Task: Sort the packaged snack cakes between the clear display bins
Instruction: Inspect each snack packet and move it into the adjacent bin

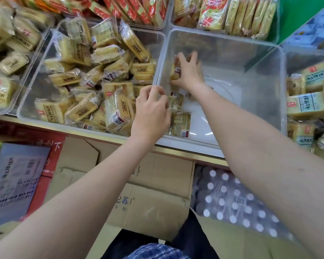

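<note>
Two clear display bins stand side by side on the shelf. The left bin [34, 85] holds several yellow packaged snack cakes [86, 107] in a loose heap. The right bin [251, 58] is nearly bare, with a few cakes standing along its left wall. My right hand [190, 71] reaches into that bin and grips one snack cake [176, 72] against the wall. My left hand [151, 111] is at the wall between the bins, fingers curled against the upright cakes [180, 124] there; whether it grips one is hidden.
More bins of yellow cakes sit at the far left [6, 62] and far right [307, 101]. Red and yellow packs [232, 14] fill the bins behind. Below the shelf edge stand a cardboard box [148, 193] and a shrink-wrapped pack of bottles [232, 200].
</note>
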Demonstrator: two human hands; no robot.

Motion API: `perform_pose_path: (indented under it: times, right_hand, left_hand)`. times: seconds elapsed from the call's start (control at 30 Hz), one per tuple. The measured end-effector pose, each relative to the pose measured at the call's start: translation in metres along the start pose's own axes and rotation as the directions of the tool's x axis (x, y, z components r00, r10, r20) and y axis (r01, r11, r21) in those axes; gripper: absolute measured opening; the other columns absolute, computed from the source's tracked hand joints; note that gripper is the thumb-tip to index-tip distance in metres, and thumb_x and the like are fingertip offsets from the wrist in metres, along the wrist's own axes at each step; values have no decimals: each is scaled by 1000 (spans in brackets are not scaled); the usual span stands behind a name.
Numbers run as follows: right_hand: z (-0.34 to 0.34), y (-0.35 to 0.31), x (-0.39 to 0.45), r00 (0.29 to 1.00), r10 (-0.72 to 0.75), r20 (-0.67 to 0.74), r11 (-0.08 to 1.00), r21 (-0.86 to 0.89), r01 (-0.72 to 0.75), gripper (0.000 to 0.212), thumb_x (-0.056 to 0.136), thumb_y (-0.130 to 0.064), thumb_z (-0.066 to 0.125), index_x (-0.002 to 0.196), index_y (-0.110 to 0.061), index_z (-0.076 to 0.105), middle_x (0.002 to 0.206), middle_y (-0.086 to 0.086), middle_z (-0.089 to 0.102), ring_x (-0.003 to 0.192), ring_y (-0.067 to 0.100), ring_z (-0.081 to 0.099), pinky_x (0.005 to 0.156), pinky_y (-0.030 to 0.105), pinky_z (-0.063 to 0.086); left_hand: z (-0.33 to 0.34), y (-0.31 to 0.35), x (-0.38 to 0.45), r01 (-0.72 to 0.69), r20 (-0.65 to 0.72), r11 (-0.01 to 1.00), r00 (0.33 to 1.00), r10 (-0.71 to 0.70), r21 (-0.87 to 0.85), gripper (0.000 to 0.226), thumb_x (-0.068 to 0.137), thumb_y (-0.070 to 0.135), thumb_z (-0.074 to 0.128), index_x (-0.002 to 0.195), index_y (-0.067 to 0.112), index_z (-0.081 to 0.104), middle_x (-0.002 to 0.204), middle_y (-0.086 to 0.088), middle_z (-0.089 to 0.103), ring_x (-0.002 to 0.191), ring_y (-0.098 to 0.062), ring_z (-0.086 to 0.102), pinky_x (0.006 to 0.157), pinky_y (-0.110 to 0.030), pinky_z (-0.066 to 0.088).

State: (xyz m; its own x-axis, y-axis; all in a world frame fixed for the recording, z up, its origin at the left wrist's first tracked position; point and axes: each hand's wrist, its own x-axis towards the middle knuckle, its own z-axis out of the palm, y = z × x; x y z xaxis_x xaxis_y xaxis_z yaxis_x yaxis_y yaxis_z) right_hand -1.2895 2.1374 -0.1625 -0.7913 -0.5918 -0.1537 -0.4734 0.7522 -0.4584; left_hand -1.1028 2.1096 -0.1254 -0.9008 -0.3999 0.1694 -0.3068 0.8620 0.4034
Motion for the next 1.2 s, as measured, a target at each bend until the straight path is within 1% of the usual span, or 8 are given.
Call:
perform_pose_path:
  times: [0.2, 0.37, 0.53, 0.7, 0.77, 0.87, 1.03, 1.2]
  right_hand:
    - [-22, 31, -44, 987, 11, -161, 942, 334, 44, 20, 77, -8, 67, 91, -13, 54, 96, 5, 44, 75, 17, 47, 67, 24, 35]
    - [-66, 60, -101, 960, -3, -279, 941, 325, 97, 8, 78, -6, 65, 76, -10, 59, 75, 0, 57, 69, 14, 51, 63, 14, 39]
    - [-78, 75, -119, 999, 24, -30, 964, 264, -15, 23, 81, -21, 74, 100, -13, 64, 106, 1, 54, 95, 13, 51, 69, 6, 35]
    - [-57, 69, -108, 994, 45, 104, 956, 283, -73, 61, 79, -36, 75, 131, -19, 49, 139, 13, 37, 127, 26, 41, 101, 23, 30]
    - [-45, 58, -91, 984, 40, 172, 962, 260, -84, 80, 74, -45, 76, 141, -27, 37, 151, 17, 19, 139, 34, 24, 115, 40, 23]
    - [-27, 38, -64, 972, 48, 229, 989, 124, -78, 92, 70, -58, 74, 146, -38, 27, 158, 15, -5, 142, 46, 0, 113, 57, 14]
    - [0, 21, -27, 955, 100, 280, 995, -32, -94, 82, 70, -61, 72, 141, -42, 35, 157, 11, 1, 139, 48, 7, 110, 56, 19]
    - [6, 19, -18, 974, 109, 197, 992, 46, -120, 62, 74, -52, 72, 129, -28, 56, 149, 9, 18, 134, 41, 17, 107, 46, 30]
  left_hand:
    - [-2, 1, 2, 10, 2, 1000, 1000, -10, 15, 7, 82, 5, 56, 82, 1, 62, 113, -14, 54, 117, -36, 40, 95, -46, 36]
    - [-5, 4, 5, 12, 27, 999, 1000, -13, 40, 13, 87, 9, 54, 88, 0, 64, 115, -15, 52, 117, -36, 37, 98, -43, 33]
    - [-10, 6, 2, 16, 43, 999, 999, -18, 43, 16, 89, 10, 52, 94, 1, 63, 119, -13, 50, 120, -34, 34, 101, -41, 30]
    - [-8, 7, 2, 20, 26, 998, 999, -22, 59, 15, 89, 9, 52, 92, 0, 63, 116, -14, 51, 120, -35, 35, 101, -42, 31]
    - [-8, 8, 2, 21, 7, 997, 1000, -22, 77, 14, 88, 8, 51, 90, 1, 63, 115, -14, 52, 118, -35, 37, 100, -42, 33]
    - [-6, 8, 3, 18, -5, 996, 1000, -17, 88, 13, 86, 7, 53, 86, 1, 64, 112, -14, 54, 114, -36, 40, 96, -42, 37]
    - [-4, 5, 4, -7, -48, 993, 999, 13, 121, 25, 84, 14, 42, 79, 2, 64, 101, -14, 57, 103, -38, 48, 89, -42, 44]
    - [-2, 3, 5, -3, -45, 993, 999, 9, 118, 9, 81, 6, 57, 78, 3, 64, 102, -13, 57, 103, -37, 48, 88, -42, 43]
